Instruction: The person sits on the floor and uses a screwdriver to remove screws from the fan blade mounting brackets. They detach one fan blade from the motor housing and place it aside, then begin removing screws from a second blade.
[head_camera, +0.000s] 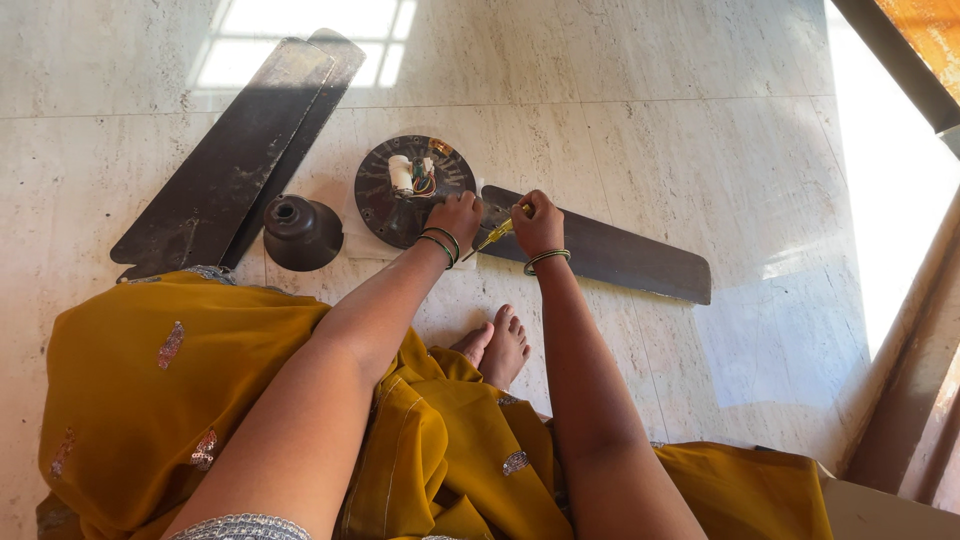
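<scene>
1. Your right hand (537, 222) was closed around a yellow-handled screwdriver (497, 235), just left of centre in the frame, and rested on the near end of a blade (610, 255).
2. The screwdriver slanted down and to the left out of that fist; its working end was hidden by your hand.
3. Your left hand (457, 215) lay just beside the right one, fingers curled on the right edge of the motor (410, 190); whether it gripped the rim or only pressed on it could not be told.
4. Both wrists wore green bangles (546, 258).
5. The motor was a dark round housing lying on the floor (700, 130) above centre, with a white part and coloured wires (412, 177) showing on top.
6. The blade under your right hand ran from the motor toward the right of the frame.
7. A dark bell-shaped cup (300, 232) stood just left of the motor, apart from it.
8. Two more blades (245, 150) lay stacked in the upper left, slanting up to the right.
9. Your feet (497, 345) showed below the hands, bare, beside yellow cloth (150, 390) filling the lower frame.
</scene>
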